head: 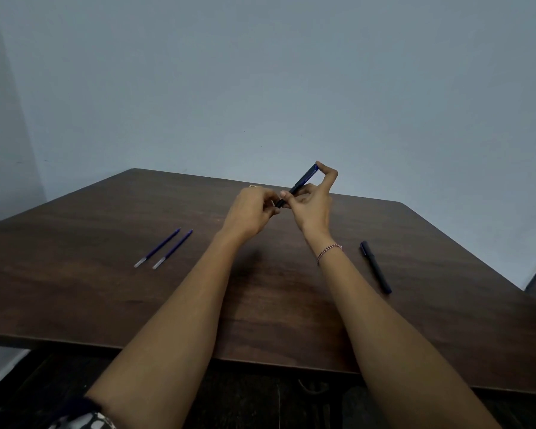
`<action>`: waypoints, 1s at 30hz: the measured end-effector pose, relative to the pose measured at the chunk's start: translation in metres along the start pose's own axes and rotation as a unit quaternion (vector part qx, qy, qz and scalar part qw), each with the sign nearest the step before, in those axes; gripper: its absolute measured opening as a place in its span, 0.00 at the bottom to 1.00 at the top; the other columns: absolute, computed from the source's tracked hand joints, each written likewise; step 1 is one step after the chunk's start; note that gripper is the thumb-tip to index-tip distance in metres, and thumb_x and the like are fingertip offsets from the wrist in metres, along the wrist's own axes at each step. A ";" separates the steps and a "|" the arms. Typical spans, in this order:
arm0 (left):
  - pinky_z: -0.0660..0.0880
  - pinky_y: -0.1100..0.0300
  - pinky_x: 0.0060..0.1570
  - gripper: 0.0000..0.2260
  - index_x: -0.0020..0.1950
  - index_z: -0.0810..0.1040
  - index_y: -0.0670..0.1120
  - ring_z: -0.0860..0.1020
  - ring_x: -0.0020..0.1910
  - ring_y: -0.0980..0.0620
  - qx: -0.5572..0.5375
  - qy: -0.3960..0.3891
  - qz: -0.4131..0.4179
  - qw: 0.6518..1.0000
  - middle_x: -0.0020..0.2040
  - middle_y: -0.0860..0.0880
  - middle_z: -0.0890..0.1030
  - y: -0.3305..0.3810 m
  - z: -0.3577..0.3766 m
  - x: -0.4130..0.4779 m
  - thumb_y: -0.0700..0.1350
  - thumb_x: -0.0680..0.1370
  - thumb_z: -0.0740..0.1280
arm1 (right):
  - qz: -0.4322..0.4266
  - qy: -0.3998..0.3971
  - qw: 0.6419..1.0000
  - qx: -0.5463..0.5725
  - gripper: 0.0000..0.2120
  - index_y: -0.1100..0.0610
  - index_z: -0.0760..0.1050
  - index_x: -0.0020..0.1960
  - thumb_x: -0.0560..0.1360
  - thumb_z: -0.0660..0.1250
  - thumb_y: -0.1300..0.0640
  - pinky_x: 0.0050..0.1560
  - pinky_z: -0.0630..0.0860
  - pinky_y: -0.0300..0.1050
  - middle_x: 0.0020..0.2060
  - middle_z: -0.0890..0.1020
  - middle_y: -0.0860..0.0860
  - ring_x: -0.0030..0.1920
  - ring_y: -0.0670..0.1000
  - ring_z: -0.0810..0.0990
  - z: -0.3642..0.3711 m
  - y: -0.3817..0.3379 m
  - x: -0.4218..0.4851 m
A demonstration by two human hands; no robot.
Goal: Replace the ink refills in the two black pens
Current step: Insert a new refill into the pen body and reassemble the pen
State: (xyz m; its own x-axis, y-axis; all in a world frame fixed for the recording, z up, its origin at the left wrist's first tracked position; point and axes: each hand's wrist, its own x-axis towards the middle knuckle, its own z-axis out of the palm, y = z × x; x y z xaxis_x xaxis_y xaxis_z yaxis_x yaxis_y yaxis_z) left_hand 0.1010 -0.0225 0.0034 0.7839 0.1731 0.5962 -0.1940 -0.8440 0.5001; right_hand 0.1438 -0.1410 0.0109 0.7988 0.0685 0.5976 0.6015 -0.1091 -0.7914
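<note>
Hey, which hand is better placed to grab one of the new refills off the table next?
Left. The two refills lie on the table on the left side, nearer the left hand, which only pinches the held pen at its lower end. The right hand carries the barrel, so it should probably hold on.

Centre frame, your right hand (311,201) holds a black pen (300,184) tilted up to the right, forefinger on its upper end. Your left hand (254,209) pinches at its lower tip. Left of centre, two blue refills (164,248) lie side by side on the dark wooden table (291,320). A second black pen (375,267) lies at right.
</note>
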 end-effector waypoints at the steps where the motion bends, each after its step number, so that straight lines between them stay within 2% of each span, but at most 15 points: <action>1: 0.73 0.59 0.42 0.07 0.51 0.82 0.47 0.76 0.39 0.54 -0.001 0.001 0.001 1.000 0.44 0.47 0.82 0.001 0.000 0.000 0.41 0.74 0.70 | 0.002 -0.002 1.000 0.005 0.35 0.56 0.56 0.67 0.69 0.74 0.64 0.42 0.77 0.42 0.38 0.81 0.57 0.36 0.55 0.80 0.000 0.000 0.001; 5: 0.76 0.58 0.41 0.07 0.50 0.83 0.47 0.76 0.37 0.54 -0.013 -0.004 -0.006 1.000 0.43 0.47 0.83 0.003 0.000 -0.001 0.41 0.74 0.70 | 0.015 -0.016 1.000 0.021 0.33 0.55 0.57 0.65 0.69 0.73 0.65 0.47 0.80 0.51 0.39 0.81 0.61 0.40 0.60 0.82 -0.003 -0.002 0.003; 9: 0.80 0.53 0.41 0.06 0.50 0.83 0.46 0.79 0.35 0.50 -0.043 -0.021 -0.032 0.998 0.42 0.44 0.83 0.005 0.001 -0.002 0.41 0.74 0.70 | 0.029 -0.028 0.999 0.013 0.35 0.53 0.57 0.66 0.69 0.74 0.64 0.49 0.80 0.56 0.40 0.81 0.61 0.41 0.60 0.83 -0.005 0.002 0.004; 11: 0.81 0.51 0.40 0.06 0.50 0.83 0.45 0.81 0.37 0.46 -0.060 -0.038 -0.041 0.997 0.41 0.43 0.83 0.009 0.003 -0.003 0.40 0.74 0.71 | 0.042 -0.041 0.998 0.007 0.37 0.51 0.56 0.69 0.69 0.74 0.64 0.49 0.81 0.55 0.39 0.81 0.59 0.41 0.59 0.83 -0.010 0.006 0.006; 13: 0.81 0.53 0.39 0.08 0.52 0.82 0.43 0.82 0.37 0.46 -0.080 -0.056 -0.048 0.994 0.41 0.43 0.83 0.013 0.004 -0.004 0.39 0.73 0.71 | 0.053 -0.049 0.997 -0.002 0.38 0.50 0.57 0.71 0.69 0.74 0.64 0.49 0.81 0.53 0.36 0.78 0.56 0.42 0.58 0.83 -0.016 0.009 0.008; 15: 0.80 0.62 0.38 0.13 0.56 0.81 0.41 0.81 0.37 0.51 -0.100 -0.083 -0.056 0.990 0.42 0.46 0.82 0.018 0.005 -0.004 0.37 0.72 0.72 | 0.070 -0.046 0.997 -0.004 0.39 0.51 0.57 0.72 0.69 0.75 0.64 0.50 0.81 0.52 0.35 0.76 0.55 0.44 0.59 0.82 -0.024 0.011 0.012; 17: 0.75 0.75 0.35 0.20 0.60 0.78 0.42 0.78 0.38 0.55 -0.107 -0.118 -0.051 0.986 0.43 0.48 0.80 0.022 0.004 -0.003 0.37 0.69 0.75 | 0.089 -0.044 0.995 0.005 0.39 0.51 0.57 0.73 0.69 0.74 0.64 0.51 0.81 0.52 0.36 0.75 0.57 0.45 0.60 0.81 -0.031 0.013 0.017; 19: 0.70 0.81 0.34 0.26 0.63 0.76 0.43 0.77 0.41 0.56 -0.089 -0.146 -0.037 0.985 0.45 0.49 0.78 0.026 0.005 -0.003 0.37 0.66 0.77 | 0.103 -0.055 0.993 0.001 0.40 0.51 0.57 0.74 0.70 0.74 0.64 0.50 0.81 0.49 0.34 0.74 0.55 0.43 0.57 0.81 -0.038 0.014 0.021; 22: 0.71 0.80 0.36 0.28 0.65 0.75 0.43 0.78 0.40 0.56 -0.097 -0.166 -0.026 0.981 0.45 0.48 0.79 0.030 0.006 -0.005 0.35 0.66 0.76 | 0.119 -0.096 0.988 -0.022 0.39 0.51 0.57 0.74 0.70 0.74 0.62 0.50 0.80 0.48 0.32 0.75 0.53 0.36 0.52 0.81 -0.046 0.011 0.023; 25: 0.73 0.78 0.37 0.28 0.64 0.75 0.44 0.78 0.37 0.59 -0.109 -0.162 -0.013 0.981 0.45 0.47 0.80 0.033 0.006 -0.006 0.35 0.65 0.77 | 0.119 -0.119 0.985 -0.035 0.38 0.50 0.58 0.73 0.70 0.74 0.61 0.51 0.80 0.46 0.35 0.78 0.55 0.35 0.50 0.82 -0.055 0.008 0.026; 28: 0.74 0.77 0.39 0.31 0.65 0.74 0.44 0.79 0.36 0.60 -0.109 -0.176 -0.008 0.978 0.43 0.50 0.81 0.040 0.010 -0.007 0.37 0.64 0.78 | 0.104 -0.105 0.986 -0.073 0.27 0.51 0.63 0.71 0.75 0.69 0.52 0.41 0.79 0.36 0.42 0.81 0.57 0.34 0.47 0.82 -0.063 0.003 0.028; 30: 0.74 0.75 0.41 0.32 0.66 0.73 0.44 0.79 0.37 0.60 -0.098 -0.186 0.002 0.978 0.40 0.53 0.80 0.048 0.016 -0.010 0.41 0.64 0.79 | 0.076 -0.059 0.988 -0.120 0.20 0.54 0.70 0.66 0.78 0.61 0.44 0.38 0.78 0.36 0.42 0.82 0.56 0.34 0.43 0.79 -0.069 0.001 0.030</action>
State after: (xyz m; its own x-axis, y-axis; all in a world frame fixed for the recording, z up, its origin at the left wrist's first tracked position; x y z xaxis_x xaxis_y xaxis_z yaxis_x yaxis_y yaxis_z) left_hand 0.0930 -0.0732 0.0117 0.9359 -0.0577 0.3475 -0.2787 -0.7243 0.6306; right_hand 0.1680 -0.2074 0.0371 0.8837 0.1466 0.4444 0.4662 -0.3580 -0.8090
